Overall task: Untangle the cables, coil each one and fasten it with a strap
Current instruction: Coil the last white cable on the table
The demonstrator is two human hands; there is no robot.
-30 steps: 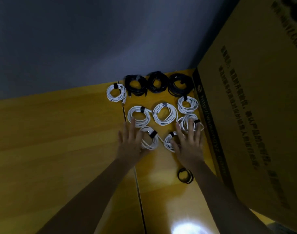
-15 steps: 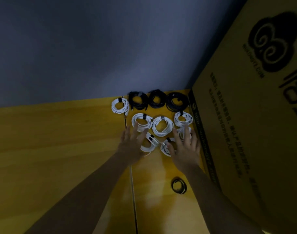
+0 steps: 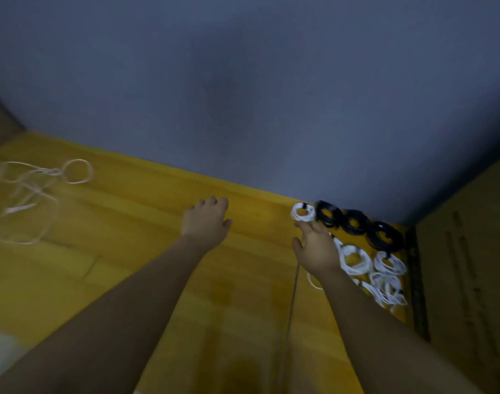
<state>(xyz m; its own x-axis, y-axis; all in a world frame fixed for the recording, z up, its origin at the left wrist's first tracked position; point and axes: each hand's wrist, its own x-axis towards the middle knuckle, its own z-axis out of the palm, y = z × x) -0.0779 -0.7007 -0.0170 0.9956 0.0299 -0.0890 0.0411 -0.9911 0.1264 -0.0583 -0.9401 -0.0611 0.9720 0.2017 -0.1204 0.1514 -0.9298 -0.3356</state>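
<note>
Far left we see a loose white cable [image 3: 30,200] tangled on the yellow bench [image 3: 135,251]. Centre: left hand [image 3: 206,223] empty, grip relaxed. Right hand [image 3: 317,248] grip open, empty, over coiled white cables [image 3: 356,260]; black coils [image 3: 356,223] upper right beside cardboard box [image 3: 470,265].

Glossy yellow wooden table [image 3: 135,251], cardboard box [image 3: 470,265]

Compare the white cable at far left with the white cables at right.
The far-left white cable sprawls in loose, tangled loops with no strap visible; the right-hand white cables are tight coils packed together, some showing dark straps. Both lie on the yellow table, untouched by either hand.
</note>
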